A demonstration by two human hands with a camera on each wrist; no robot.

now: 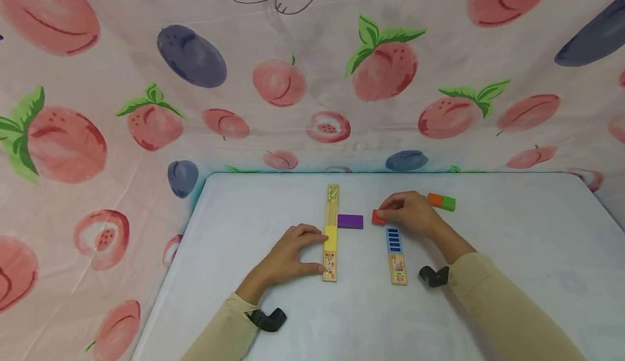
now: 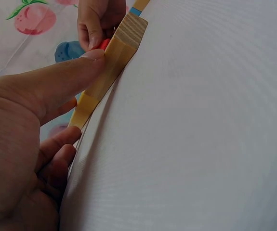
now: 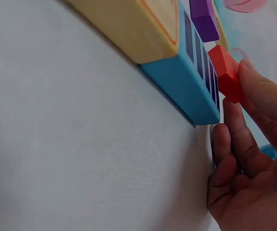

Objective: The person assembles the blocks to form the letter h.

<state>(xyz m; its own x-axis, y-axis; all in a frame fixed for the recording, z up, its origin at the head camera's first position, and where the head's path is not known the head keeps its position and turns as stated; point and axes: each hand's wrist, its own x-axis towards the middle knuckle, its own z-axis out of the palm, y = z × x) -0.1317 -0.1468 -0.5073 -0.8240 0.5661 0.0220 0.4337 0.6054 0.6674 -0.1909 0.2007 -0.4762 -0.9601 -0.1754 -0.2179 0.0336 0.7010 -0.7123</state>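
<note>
the left hand (image 1: 288, 255) grips the long wooden bar (image 1: 331, 230) in the middle of the frame. the right hand (image 1: 410, 213) pinches a small red block (image 1: 377, 217), maybe just off the table (image 1: 488, 252), beside the purple block (image 1: 350, 221).

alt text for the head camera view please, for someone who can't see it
Two hands work with wooden blocks on a white table: the left hand grips a long wooden strip, the right hand pinches a small red block. A purple block, blue-striped block and orange-green block lie nearby.
</note>
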